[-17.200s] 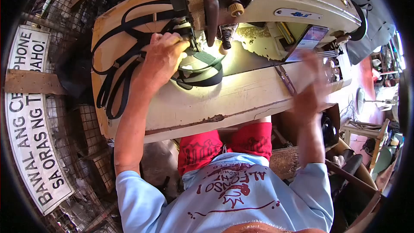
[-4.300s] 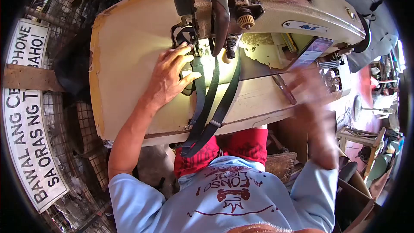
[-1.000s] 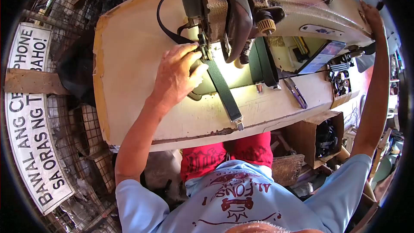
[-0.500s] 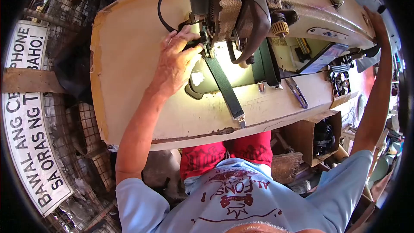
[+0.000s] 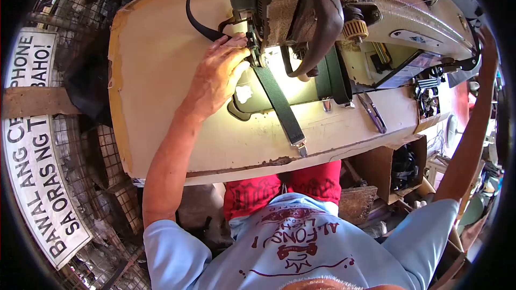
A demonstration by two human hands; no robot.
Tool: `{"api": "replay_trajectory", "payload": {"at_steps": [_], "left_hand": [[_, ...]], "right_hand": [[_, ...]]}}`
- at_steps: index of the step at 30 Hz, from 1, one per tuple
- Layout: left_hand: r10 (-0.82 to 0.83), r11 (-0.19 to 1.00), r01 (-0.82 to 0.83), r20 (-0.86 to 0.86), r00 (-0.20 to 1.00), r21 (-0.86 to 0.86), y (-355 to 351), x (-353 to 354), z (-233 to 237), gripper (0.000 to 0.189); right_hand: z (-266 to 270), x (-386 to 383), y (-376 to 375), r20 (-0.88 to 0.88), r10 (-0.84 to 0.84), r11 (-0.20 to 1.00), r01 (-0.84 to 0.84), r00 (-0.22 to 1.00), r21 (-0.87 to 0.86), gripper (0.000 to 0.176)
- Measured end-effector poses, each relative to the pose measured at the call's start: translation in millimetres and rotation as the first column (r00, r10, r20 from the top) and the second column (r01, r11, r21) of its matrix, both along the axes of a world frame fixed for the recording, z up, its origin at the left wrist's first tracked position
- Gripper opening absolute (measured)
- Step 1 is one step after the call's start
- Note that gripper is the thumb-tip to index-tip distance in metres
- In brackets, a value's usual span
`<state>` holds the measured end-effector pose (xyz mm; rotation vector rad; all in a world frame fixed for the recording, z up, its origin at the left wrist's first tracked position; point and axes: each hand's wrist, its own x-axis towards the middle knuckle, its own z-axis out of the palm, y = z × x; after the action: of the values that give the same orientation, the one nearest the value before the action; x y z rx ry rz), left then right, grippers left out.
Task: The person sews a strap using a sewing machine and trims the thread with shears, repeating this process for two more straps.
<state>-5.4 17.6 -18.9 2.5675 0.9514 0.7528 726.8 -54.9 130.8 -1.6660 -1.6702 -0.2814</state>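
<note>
My left hand lies at the needle area of a sewing machine, its fingers bent over and pressed close together on an olive bag panel with dark edging. The fingertips are right beside the presser foot. From under the foot a dark green strap runs toward the table's front edge and ends in a metal clip. Behind the fingers, a thin black strap loops out. At the far end of the machine arm, my right hand is raised with its fingers stretched out, apart from the work.
Thread snips lie on the pale table, right of the panel. Further right stands a small box of bobbins. Below the table sits a cardboard box. A wire mesh wall with a sign borders the left side.
My right hand has shifted outward to the right, off the end of the machine arm. My left hand stays on the panel at the presser foot. The view has tilted slightly.
</note>
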Motion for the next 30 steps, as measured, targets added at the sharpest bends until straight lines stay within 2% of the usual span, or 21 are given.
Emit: {"api": "replay_trajectory", "payload": {"at_steps": [1, 2, 5, 6, 7, 10, 12, 14, 16, 17, 19, 20, 21, 22, 23, 24, 26, 27, 28, 29, 30], "left_hand": [[0.009, 1.0, -0.009, 0.013, 1.0, -0.002, 0.0, 1.1, 0.4, 0.024], [0.004, 1.0, -0.004, 0.004, 1.0, -0.001, 0.1, 1.5, 1.2, 0.024], [-0.011, 1.0, 0.011, -0.017, 1.0, -0.016, 1.0, 0.8, 4.9, 0.024], [-0.016, 0.999, 0.015, -0.019, 1.0, -0.031, 1.1, 1.1, 6.0, 0.025], [-0.019, 1.0, 0.018, -0.032, 0.999, -0.017, 1.2, 1.2, 5.7, 0.025], [-0.023, 0.999, 0.027, -0.08, 0.997, 0.047, 1.2, 1.0, 4.1, 0.027], [-0.019, 1.0, 0.021, -0.08, 0.997, 0.018, 0.4, 0.6, 5.1, 0.027], [-0.017, 1.0, 0.015, -0.077, 0.997, -0.024, -0.5, -0.4, 6.2, 0.026], [-0.019, 1.0, 0.017, -0.077, 0.997, -0.025, 0.3, -0.4, 6.5, 0.026], [-0.019, 1.0, 0.018, -0.073, 0.997, -0.021, 1.6, -0.3, 7.0, 0.026], [-0.018, 1.0, 0.017, -0.066, 0.998, -0.014, 3.0, -0.1, 4.6, 0.026], [-0.005, 1.0, 0.004, -0.083, 0.997, -0.011, 3.0, 0.0, 3.7, 0.026], [-0.009, 1.0, 0.009, -0.086, 0.996, 0.004, 4.1, 0.3, 1.9, 0.026], [-0.008, 1.0, 0.01, -0.088, 0.996, 0.017, 5.7, 0.1, -0.5, 0.026], [-0.004, 1.0, 0.007, -0.087, 0.996, 0.03, 5.6, -0.3, -2.0, 0.026], [-0.008, 0.999, 0.013, -0.088, 0.996, 0.048, 6.0, -0.2, -2.0, 0.025], [-0.021, 0.996, 0.029, -0.096, 0.995, 0.081, 4.7, 0.0, -1.2, 0.025], [-0.011, 0.997, 0.019, -0.098, 0.995, 0.08, 3.6, 0.0, 0.1, 0.025], [-0.003, 0.997, 0.011, -0.103, 0.995, 0.082, 2.8, 0.2, 2.1, 0.025], [0.001, 0.997, 0.008, -0.11, 0.994, 0.083, 1.4, 1.1, 4.2, 0.026], [-0.008, 0.994, 0.023, -0.129, 0.992, 0.111, -1.1, 1.6, 5.9, 0.027]], "right_hand": [[6.0, 12.4, 14.9, -0.051, 0.076, 0.993, -0.08, 0.996, -0.09, 0.044], [7.2, 4.8, 27.1, 0.065, 0.094, 0.974, -0.079, 0.993, -0.21, 0.045], [5.5, -62.1, 11.7, 0.184, -0.15, 0.959, 0.188, 0.971, -0.212, 0.051], [2.9, -102.8, -2.4, -0.201, -0.217, 0.961, 0.172, 0.955, -0.218, 0.053], [-2.2, -122.2, -8.9, -0.554, -0.255, 0.963, 0.157, 0.793, -0.218, 0.056], [-44.2, -65.5, -26.8, -0.088, -0.213, 0.977, 0.211, 0.973, -0.022, 0.046], [-35.4, -136.0, -15.0, -0.543, -0.335, 0.915, 0.402, 0.77, 0.007, 0.042], [-59.1, -100.2, -19.8, -0.289, -0.441, 0.866, 0.488, 0.849, 0.112, 0.044], [-70.5, -159.6, -15.3, -0.484, -0.488, 0.72, 0.649, 0.726, 0.246, 0.049], [-88.0, -151.9, -14.6, -0.573, -0.366, 0.725, 0.611, 0.733, 0.318, 0.048], [-100.8, -150.0, -13.1, -0.756, 0.079, 0.78, 0.432, 0.65, 0.453, 0.045], [-100.6, -133.5, -27.2, -0.321, -0.295, 0.817, 0.412, 0.9, 0.404, 0.041], [-93.8, -136.0, -44.3, 0.253, -0.526, 0.834, 0.434, 0.812, 0.34, 0.039], [-91.4, -140.7, -53.8, -0.13, -0.554, 0.775, 0.567, 0.822, 0.279, 0.037], [-77.8, -184.0, -57.0, -0.49, -0.521, 0.73, 0.662, 0.699, 0.17, 0.037], [-76.6, -225.7, -71.5, -0.378, -0.505, 0.744, 0.613, 0.776, 0.266, 0.036], [-103.1, -309.3, -106.4, -0.246, -0.307, 0.857, 0.38, 0.919, 0.349, 0.039], [-125.1, -364.2, -120.0, -0.622, -0.195, 0.954, 0.293, 0.758, 0.058, 0.047], [-120.8, -409.2, -115.5, -0.367, -0.156, 0.987, 0.128, 0.917, -0.1, 0.049], [-116.4, -454.2, -110.8, -0.113, 0.001, 0.972, -0.027, 0.994, -0.231, 0.051], [-118.8, -476.6, -99.6, -0.108, -0.02, 0.969, -0.007, 0.994, -0.247, 0.05]]}}
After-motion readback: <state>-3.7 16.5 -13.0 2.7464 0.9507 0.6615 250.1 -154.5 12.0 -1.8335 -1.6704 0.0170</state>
